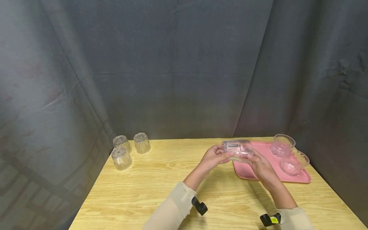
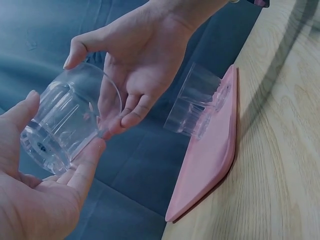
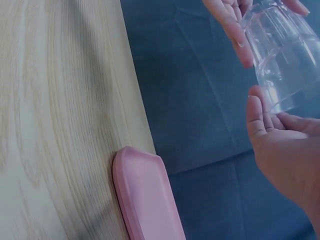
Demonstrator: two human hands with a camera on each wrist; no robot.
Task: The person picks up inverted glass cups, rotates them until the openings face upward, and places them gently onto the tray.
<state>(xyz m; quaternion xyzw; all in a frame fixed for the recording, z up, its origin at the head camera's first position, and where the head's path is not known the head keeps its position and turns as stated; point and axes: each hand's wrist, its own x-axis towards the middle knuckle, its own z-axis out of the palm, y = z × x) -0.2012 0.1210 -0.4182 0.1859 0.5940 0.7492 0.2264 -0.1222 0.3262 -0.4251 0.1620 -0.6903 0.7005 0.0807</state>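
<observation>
A clear drinking glass [image 1: 237,149] lies on its side in the air, held between both hands above the pink tray's left edge. My left hand [image 1: 214,158] grips its thick base end, thumb on one side and fingers on the other. At the rim end my right hand [image 1: 261,166] holds the glass with thumb and fingertips. The left wrist view shows the faceted base of the glass [image 2: 60,117] toward the left hand and the round rim toward the right. The pink tray [image 1: 258,171] rests on the wooden table.
Two clear glasses, one farther back [image 1: 282,146] and one nearer [image 1: 294,163], stand mouth up on the tray's right part. Three upside-down glasses [image 1: 122,158] are grouped at the table's back left. Grey curtains [image 1: 178,70] hang behind and beside the wooden table [image 1: 138,191].
</observation>
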